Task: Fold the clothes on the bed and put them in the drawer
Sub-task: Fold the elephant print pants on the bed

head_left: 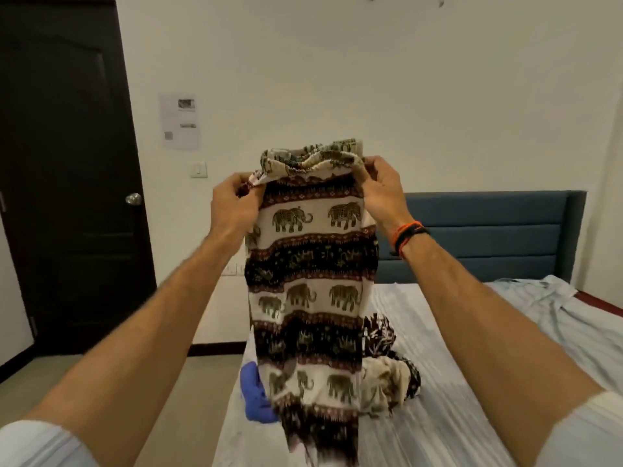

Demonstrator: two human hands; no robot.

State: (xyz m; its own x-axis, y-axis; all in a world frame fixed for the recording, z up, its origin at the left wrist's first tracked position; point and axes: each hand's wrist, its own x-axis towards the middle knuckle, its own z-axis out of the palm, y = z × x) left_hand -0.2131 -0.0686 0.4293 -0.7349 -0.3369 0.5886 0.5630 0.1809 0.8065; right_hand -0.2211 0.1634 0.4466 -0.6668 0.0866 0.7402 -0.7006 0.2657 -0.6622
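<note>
Here, above the bed, the elephant-print trousers hang lengthwise straight down, their hem brushing the bed beside a crumpled patterned garment. The left hand and right hand pinch opposite waistband corners, level, equally near; the headboard stands beyond.

Both hands hold elephant-print trousers up above the bed
</note>
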